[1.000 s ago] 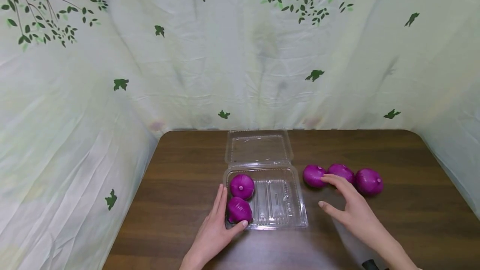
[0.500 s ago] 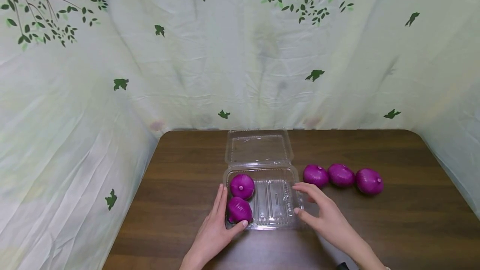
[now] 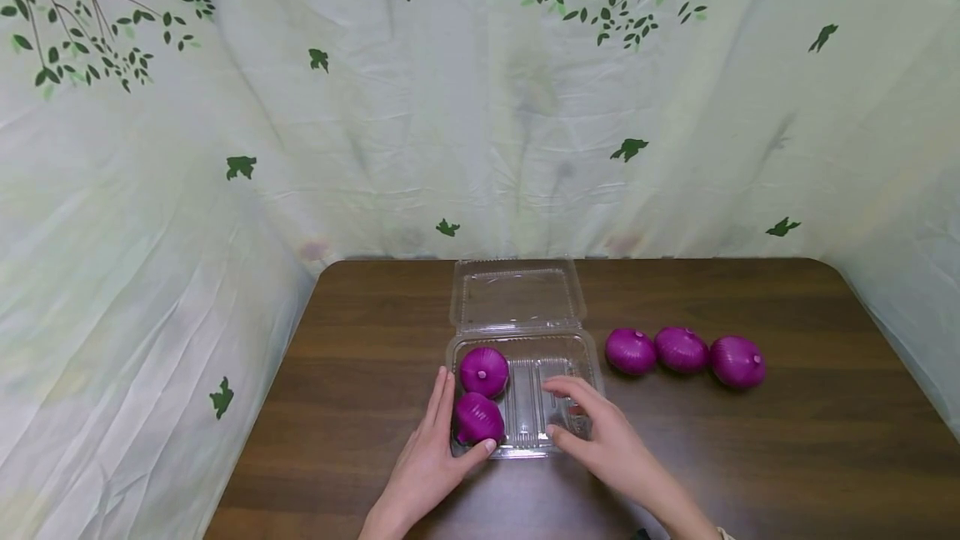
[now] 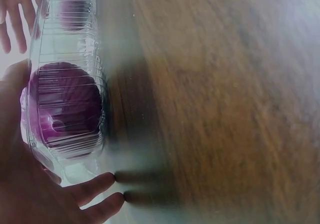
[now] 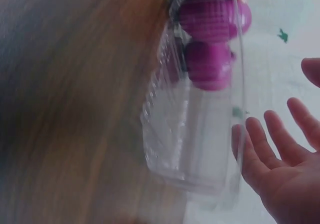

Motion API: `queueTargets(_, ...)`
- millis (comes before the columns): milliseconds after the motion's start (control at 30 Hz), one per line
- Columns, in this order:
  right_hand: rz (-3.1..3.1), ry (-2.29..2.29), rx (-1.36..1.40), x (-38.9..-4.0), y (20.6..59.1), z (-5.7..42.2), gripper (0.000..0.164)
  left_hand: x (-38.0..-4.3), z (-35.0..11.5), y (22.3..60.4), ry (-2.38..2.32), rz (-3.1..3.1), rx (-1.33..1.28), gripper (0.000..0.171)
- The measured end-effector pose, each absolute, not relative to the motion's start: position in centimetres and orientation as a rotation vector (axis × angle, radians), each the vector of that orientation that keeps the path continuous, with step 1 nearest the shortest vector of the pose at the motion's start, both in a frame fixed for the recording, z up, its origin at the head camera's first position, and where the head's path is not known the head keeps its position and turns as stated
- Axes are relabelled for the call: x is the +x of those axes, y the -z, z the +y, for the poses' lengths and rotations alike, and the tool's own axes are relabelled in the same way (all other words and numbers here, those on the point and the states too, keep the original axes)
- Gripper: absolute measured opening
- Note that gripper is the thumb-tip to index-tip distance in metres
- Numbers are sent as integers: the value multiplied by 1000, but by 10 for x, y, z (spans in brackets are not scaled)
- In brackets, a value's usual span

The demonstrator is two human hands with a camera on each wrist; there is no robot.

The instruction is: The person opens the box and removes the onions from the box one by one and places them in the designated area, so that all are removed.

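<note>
A clear plastic clamshell container (image 3: 525,432) lies on the table with its lid (image 3: 517,294) folded back. Inside along its left side are two purple onions, a rear one (image 3: 483,372) and a front one (image 3: 479,419). My left hand (image 3: 426,461) rests at the container's front left corner, fingers along the left wall and thumb by the front rim. In the left wrist view, two fingertips (image 4: 107,181) reach down beside the container's wall. Over the container's right part hovers my right hand (image 3: 600,433), holding nothing, its fingers spread and slightly bent.
Right of the container, three more purple onions sit in a row: a left one (image 3: 630,351), a middle one (image 3: 682,349) and a right one (image 3: 738,362). The brown wooden table (image 3: 360,340) ends at a pale leaf-printed cloth (image 3: 480,107) behind it.
My right hand has moved left, from the onion row to above the container, with nothing in it. My left hand, the container and the onions stay where they were.
</note>
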State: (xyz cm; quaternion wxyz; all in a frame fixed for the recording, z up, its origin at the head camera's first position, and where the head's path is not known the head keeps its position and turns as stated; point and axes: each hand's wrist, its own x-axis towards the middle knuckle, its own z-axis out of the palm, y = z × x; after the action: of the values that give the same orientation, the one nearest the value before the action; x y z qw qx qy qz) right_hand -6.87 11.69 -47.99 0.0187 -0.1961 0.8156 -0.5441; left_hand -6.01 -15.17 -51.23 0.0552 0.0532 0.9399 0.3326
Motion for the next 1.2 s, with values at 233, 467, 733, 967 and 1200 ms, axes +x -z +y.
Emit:
queueTargets(233, 2484, 1651, -654, -72, 488, 100, 53, -60, -151, 512, -1017, 2853, 160, 110)
queueTargets(467, 2420, 1617, -677, -75, 485, 84, 47, -59, -151, 512, -1019, 2865, 182, 109)
queueTargets(733, 2390, 1645, -763, -82, 488, 67, 48, -58, -151, 514, -1017, 2891, 194, 109)
queueTargets(967, 2452, 1542, -792, -85, 490, 57, 48, -57, -151, 513, -1015, 2911, 205, 109)
queueTargets(1200, 2464, 1442, -789, -91, 490, 44, 47, -57, -153, 515, -1019, 2922, 247, 108)
